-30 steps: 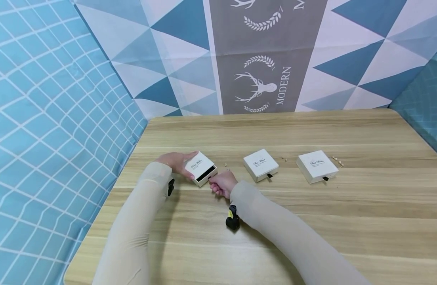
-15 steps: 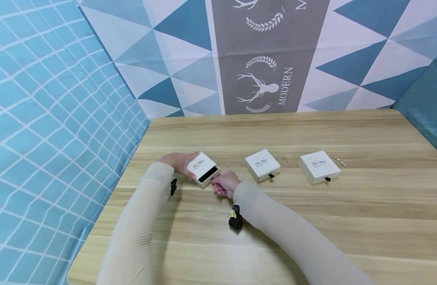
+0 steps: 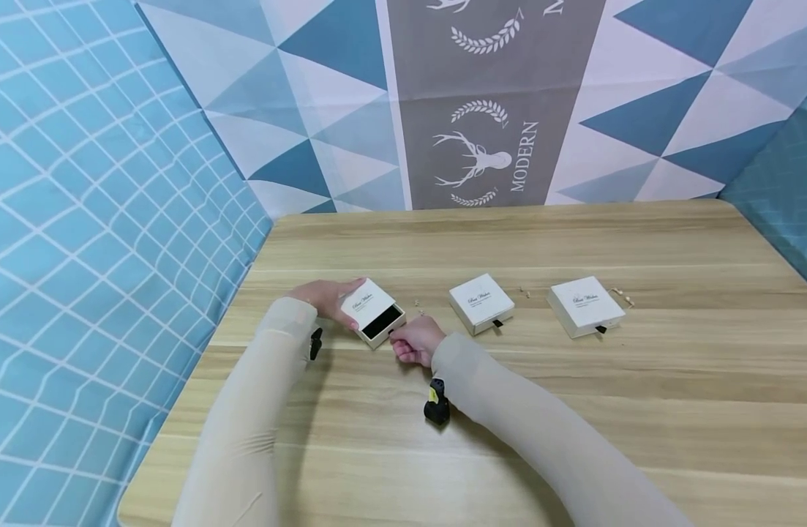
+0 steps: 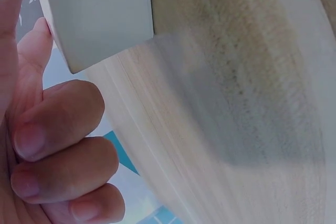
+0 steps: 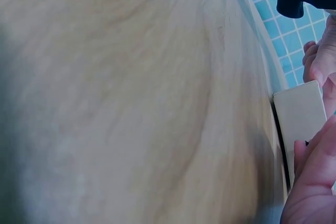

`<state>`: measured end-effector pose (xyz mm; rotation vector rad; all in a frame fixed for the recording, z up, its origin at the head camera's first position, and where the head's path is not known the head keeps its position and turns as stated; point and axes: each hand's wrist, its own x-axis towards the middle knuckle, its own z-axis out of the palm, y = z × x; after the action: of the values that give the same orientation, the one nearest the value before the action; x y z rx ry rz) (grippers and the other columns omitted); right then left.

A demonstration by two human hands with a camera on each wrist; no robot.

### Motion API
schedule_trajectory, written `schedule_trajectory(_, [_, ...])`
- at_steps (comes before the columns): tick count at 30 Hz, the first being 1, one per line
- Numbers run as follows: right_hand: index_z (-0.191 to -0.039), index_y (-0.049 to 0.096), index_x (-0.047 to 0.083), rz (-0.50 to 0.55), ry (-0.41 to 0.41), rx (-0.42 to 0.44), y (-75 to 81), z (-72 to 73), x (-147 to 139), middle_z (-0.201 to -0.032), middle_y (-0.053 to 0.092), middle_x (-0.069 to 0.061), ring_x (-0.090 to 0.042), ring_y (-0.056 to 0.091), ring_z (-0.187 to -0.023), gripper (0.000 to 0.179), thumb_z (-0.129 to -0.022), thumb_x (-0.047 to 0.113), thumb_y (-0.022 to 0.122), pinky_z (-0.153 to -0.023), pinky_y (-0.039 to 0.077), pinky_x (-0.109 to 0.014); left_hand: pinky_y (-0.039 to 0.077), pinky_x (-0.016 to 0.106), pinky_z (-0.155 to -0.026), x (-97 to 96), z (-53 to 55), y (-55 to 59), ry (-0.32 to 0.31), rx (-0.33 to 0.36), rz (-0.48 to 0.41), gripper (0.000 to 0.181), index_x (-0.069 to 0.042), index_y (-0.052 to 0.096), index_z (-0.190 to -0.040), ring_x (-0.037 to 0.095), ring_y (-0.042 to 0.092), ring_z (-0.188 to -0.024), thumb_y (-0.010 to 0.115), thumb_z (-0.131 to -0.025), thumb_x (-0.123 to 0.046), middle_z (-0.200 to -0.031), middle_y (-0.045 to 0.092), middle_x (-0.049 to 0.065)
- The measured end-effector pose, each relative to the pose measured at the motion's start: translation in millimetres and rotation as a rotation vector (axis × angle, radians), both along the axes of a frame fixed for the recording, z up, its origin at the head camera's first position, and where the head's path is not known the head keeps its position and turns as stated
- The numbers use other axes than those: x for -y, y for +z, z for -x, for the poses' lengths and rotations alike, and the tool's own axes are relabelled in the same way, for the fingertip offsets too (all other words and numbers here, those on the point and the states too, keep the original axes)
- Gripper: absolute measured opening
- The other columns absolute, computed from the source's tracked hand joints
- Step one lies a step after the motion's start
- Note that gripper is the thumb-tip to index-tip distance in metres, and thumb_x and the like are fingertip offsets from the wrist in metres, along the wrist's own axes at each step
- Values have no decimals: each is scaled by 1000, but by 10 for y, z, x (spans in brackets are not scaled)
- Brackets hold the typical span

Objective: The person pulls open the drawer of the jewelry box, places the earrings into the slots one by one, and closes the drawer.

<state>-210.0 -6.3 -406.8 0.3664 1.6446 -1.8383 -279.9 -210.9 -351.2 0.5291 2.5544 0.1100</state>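
At the left of the table, a white gift box (image 3: pixel 366 298) lies with its drawer (image 3: pixel 385 337) partly out toward the front right, showing a black lining. My left hand (image 3: pixel 325 298) grips the box's outer sleeve across its sides, thumb on the near side, index finger on the far side. In the left wrist view the other fingers (image 4: pixel 68 171) are curled beside the box. My right hand (image 3: pixel 416 340) pinches the small black pull tab (image 5: pixel 307 143) on the drawer front; its fingertips hide most of the tab.
Two more white boxes, one in the middle (image 3: pixel 482 300) and one farther right (image 3: pixel 586 301), stand closed with black tabs facing front. Small pale jewellery pieces (image 3: pixel 620 296) lie by the right box, and tiny pieces (image 3: pixel 524 292) beside the others. A patterned cloth (image 3: pixel 475 110) backs the wooden table (image 3: pixel 541 439).
The drawer has slid farther out of its sleeve, baring more black lining. My right hand has moved slightly right with the tab, while my left hand keeps its hold on the sleeve.
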Motion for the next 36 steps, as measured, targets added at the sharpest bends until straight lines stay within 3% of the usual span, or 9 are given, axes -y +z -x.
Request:
schedule_trajectory(14, [-81, 63, -5, -19, 48, -11, 64, -44, -51, -49, 52, 1, -4, 47, -37, 13, -92, 0, 57, -38, 42, -14, 35, 50, -103, -13, -27, 88, 52, 10, 37, 105, -17, 13, -155, 41, 41, -129, 78, -77, -44, -146, 36, 26])
schedule_trajectory(21, [-76, 60, -1, -29, 65, -10, 11, -64, -96, -48, 51, 1, -3, 46, -37, 16, -92, 0, 57, -38, 42, -14, 37, 51, -101, -19, -52, 68, 79, 15, 41, 106, -20, 14, -155, 41, 41, -129, 79, -75, -47, -147, 34, 25])
schedule_trajectory(36, [-80, 62, -3, -56, 96, -16, -3, -62, -174, -48, 50, 1, -3, 46, -36, 13, -91, 0, 58, -38, 42, -14, 36, 51, -102, -60, -33, 40, 91, 24, 44, 106, -21, 13, -155, 39, 41, -129, 78, -75, -47, -148, 34, 24])
